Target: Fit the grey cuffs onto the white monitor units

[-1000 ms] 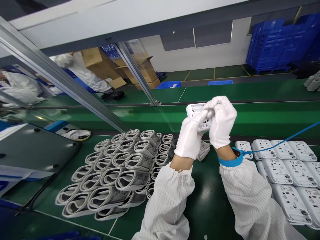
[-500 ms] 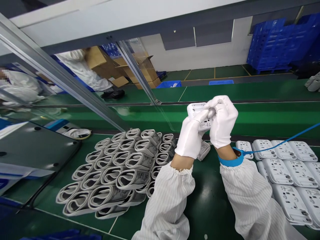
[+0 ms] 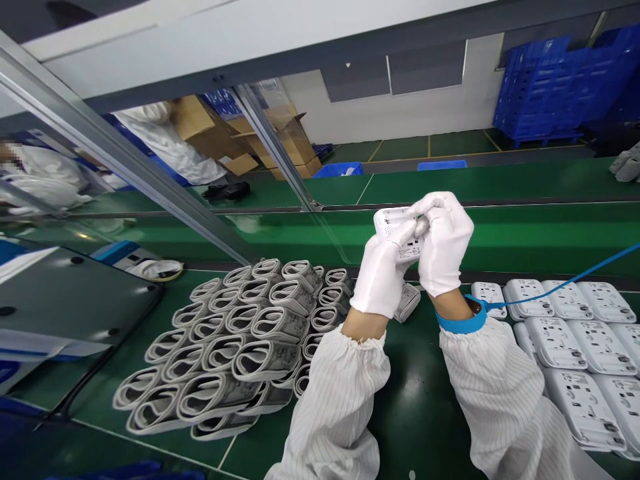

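My left hand (image 3: 383,270), in a white glove, grips a small white blood pressure monitor (image 3: 390,219) with its thumb across the face turned to me. Speaker holes and a printed label show on that face. Over the monitor's right side, my gloved right hand (image 3: 445,240) is closed in a pinch against my left thumb. Whatever lies between those fingertips is hidden. A blue wrist strap (image 3: 463,323) with a cord circles my right wrist. Below my hands, one grey folded cuff (image 3: 407,303) lies on the green bench (image 3: 405,407).
Left of my arms is a stack of rolled grey cuffs (image 3: 240,347). Several white housings (image 3: 555,341) sit in rows at the right. A metal post (image 3: 273,143) and a green conveyor (image 3: 540,233) stand beyond. Co-workers in white, cartons (image 3: 295,143) and blue crates (image 3: 545,93) are behind.
Both hands stay at nearly the same place around the monitor. My right hand has shifted very slightly left; its fingers remain pinched.
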`<action>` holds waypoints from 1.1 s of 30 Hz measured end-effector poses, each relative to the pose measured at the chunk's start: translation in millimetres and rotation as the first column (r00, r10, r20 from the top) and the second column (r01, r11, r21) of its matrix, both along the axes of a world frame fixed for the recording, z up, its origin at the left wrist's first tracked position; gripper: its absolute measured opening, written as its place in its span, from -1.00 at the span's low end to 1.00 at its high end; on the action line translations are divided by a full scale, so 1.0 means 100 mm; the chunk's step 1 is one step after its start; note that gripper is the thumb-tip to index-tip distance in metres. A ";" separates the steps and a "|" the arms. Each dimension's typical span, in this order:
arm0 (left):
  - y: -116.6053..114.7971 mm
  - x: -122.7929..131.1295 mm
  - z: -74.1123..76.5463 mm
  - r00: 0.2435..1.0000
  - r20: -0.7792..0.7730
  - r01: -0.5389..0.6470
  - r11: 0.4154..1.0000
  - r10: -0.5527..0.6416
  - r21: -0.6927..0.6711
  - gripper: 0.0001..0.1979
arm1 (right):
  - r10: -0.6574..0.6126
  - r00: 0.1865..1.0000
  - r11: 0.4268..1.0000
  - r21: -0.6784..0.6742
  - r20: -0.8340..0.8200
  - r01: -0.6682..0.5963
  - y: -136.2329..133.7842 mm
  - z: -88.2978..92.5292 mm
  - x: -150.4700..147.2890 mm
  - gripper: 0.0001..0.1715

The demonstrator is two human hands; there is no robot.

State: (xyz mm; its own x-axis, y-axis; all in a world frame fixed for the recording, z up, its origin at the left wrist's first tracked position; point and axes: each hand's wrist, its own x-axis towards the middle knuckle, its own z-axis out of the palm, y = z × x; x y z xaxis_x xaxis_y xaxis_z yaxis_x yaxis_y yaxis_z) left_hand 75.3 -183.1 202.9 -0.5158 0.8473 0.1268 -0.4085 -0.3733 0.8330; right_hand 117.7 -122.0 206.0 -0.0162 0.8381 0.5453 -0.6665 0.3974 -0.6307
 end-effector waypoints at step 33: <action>0.04 0.00 -0.02 0.999 0.032 -0.026 1.000 0.026 -0.014 -0.75 | -0.016 0.998 1.000 -0.020 0.061 0.017 0.02 -0.02 0.01 -0.78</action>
